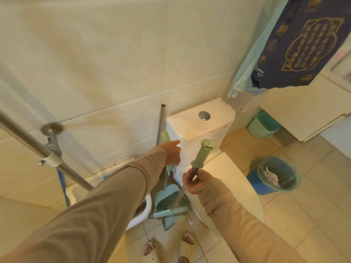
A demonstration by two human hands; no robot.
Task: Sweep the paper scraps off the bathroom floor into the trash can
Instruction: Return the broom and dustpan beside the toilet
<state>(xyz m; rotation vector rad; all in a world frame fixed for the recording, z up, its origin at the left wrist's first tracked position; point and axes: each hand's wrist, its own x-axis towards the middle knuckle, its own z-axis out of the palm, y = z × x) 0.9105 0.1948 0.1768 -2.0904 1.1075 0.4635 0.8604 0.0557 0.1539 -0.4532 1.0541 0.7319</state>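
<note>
My left hand [172, 153] grips the light green handle of the teal dustpan [167, 198], which stands upright on the floor beside the toilet. My right hand [195, 181] holds the metal shaft of the broom [201, 158] just below its green grip; the broom head [169, 212] sits low against the dustpan. A blue trash can [254, 182] lined with a green bag stands at the right, with white paper scraps [270, 176] inside. One small white scrap [190, 222] lies on the floor near the toilet base.
The white toilet [199, 128] fills the middle. A small green bin [263, 125] stands in the far corner beside a white cabinet [303, 107]. A metal rail [43, 152] crosses at the left. A white basin [141, 215] sits beside the dustpan. My slippered feet [169, 247] are below.
</note>
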